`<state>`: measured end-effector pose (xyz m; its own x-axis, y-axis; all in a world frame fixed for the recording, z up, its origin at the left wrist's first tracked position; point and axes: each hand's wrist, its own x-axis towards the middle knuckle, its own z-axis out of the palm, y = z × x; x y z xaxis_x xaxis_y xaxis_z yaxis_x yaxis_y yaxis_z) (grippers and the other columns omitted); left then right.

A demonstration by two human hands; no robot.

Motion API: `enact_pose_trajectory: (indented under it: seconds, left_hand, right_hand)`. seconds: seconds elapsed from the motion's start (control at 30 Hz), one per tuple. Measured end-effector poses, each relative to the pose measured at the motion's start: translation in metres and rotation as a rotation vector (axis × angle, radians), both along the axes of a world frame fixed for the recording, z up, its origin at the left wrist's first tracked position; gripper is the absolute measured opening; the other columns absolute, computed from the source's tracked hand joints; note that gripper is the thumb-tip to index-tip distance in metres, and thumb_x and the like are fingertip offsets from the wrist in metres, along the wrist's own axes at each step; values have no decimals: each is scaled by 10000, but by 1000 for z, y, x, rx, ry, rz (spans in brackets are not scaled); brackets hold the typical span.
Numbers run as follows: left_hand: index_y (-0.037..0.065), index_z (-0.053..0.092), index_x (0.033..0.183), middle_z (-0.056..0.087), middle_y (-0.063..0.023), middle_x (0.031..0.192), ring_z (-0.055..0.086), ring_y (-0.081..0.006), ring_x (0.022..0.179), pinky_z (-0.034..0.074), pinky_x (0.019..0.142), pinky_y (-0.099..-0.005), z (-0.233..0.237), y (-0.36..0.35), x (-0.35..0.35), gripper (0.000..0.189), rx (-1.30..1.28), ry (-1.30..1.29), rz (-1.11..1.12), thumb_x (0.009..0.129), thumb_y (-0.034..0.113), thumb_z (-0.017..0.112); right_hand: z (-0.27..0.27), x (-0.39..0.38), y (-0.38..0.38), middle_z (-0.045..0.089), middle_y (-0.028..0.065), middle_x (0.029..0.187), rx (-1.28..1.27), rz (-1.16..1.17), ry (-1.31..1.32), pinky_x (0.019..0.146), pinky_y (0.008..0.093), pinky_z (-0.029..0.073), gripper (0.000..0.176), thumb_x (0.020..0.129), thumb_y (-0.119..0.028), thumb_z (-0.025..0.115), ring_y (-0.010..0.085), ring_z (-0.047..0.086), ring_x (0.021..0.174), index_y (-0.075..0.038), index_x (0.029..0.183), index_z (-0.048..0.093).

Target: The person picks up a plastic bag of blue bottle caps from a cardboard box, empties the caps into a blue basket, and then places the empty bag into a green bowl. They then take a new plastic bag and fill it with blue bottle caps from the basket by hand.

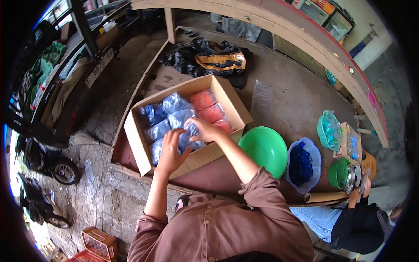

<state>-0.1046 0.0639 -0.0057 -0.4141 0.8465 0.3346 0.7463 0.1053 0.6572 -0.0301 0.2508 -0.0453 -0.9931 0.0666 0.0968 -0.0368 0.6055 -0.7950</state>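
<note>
An open cardboard box [183, 167] holds several clear plastic packets, blue-grey ones [158, 130] on the left and in the middle, red ones [203, 100] on the right. My left hand [172, 153] is over the near side of the box, fingers apart, with nothing in it. Beside it, my right hand [203, 130] reaches in over the packets, its fingers curled at a blue-grey packet [192, 130]. Whether those fingers grip the packet or only touch it is not clear.
Right of the box stand a green basin [264, 150], a lilac basket [290, 176] of dark blue pieces and smaller baskets [338, 173]. Black plastic [185, 56] lies behind. A co-worker [358, 227] sits at the far right. A wooden rail [279, 27] crosses the top.
</note>
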Motion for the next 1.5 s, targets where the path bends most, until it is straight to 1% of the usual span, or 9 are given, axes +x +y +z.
enact_pose_trajectory:
  seconds: [0.17, 0.3, 0.37, 0.47, 0.63, 0.8, 0.9, 1.2, 1.5]
  left_hand:
    - [58, 449, 1167, 444, -133, 1211, 416, -304, 1124, 330, 928, -411, -36, 24, 5, 549, -125, 229, 24, 668, 171, 648]
    - [71, 443, 1182, 422, -148, 1224, 386, -310, 1147, 301, 945, -426, -37, 29, -1, 550, -354, 243, 4, 684, 195, 641]
    - [67, 436, 1189, 399, -158, 1254, 363, -323, 1176, 278, 969, -444, -37, 28, -1, 551, -364, 201, -11, 703, 220, 644]
    - [50, 412, 1212, 330, -180, 1324, 295, -346, 1242, 211, 1015, -491, -31, 23, 10, 576, -370, 169, 20, 736, 274, 648]
    - [12, 328, 1278, 188, -214, 1412, 162, -378, 1319, 95, 1044, -562, -6, 26, 33, 712, -254, 120, 78, 740, 322, 676]
    - [49, 283, 1308, 148, -229, 1408, 126, -406, 1310, 43, 1040, -574, -1, 20, 47, 744, -224, 61, 85, 731, 292, 685]
    - [60, 286, 1309, 156, -219, 1405, 126, -401, 1310, 47, 1033, -577, -3, 12, 44, 758, -245, 73, 174, 709, 263, 702]
    - [34, 333, 1269, 197, -225, 1387, 165, -402, 1289, 99, 1033, -549, -4, -5, 41, 716, -187, 73, 304, 686, 207, 710]
    - [39, 355, 1260, 207, -219, 1383, 182, -396, 1279, 100, 1035, -525, -7, -21, 55, 672, -172, 38, 304, 700, 186, 696]
  right_hand:
    - [-8, -3, -22, 378, 205, 1181, 611, -255, -348, 900, 472, 368, 679, 636, -264, 718, 367, 384, 1131, -105, 1206, 384]
    - [10, 30, -20, 350, 188, 1245, 401, -359, 63, 924, 448, 337, 778, 664, -235, 707, 339, 377, 1141, -90, 1315, 307]
    - [36, 55, 13, 518, 148, 1042, 382, -549, 398, 852, 410, 397, 425, 689, -204, 696, 300, 510, 968, -48, 1058, 551]
    - [37, 113, 74, 551, 146, 903, 441, -1015, 485, 748, 399, 438, 232, 733, -107, 630, 330, 540, 846, -38, 945, 565]
    - [-31, 185, 159, 630, 154, 812, 402, -1327, -188, 718, 379, 490, 388, 645, -249, 754, 291, 613, 795, -31, 922, 592]
    - [-31, 174, 180, 546, 186, 1149, 231, -1254, -860, 871, 421, 462, 792, 623, -422, 767, 326, 531, 1070, -2, 1195, 415]
    - [-47, 166, 181, 540, 195, 1158, 269, -1345, -882, 878, 415, 462, 842, 622, -404, 777, 323, 540, 1062, 9, 1229, 366]
    - [-53, 168, 185, 595, 170, 1076, 175, -1277, -871, 823, 416, 496, 424, 689, -293, 746, 327, 573, 1009, -32, 999, 620]
    - [-52, 158, 181, 603, 167, 1050, 235, -1155, -739, 831, 419, 484, 400, 710, -337, 716, 317, 567, 1010, -36, 956, 624]
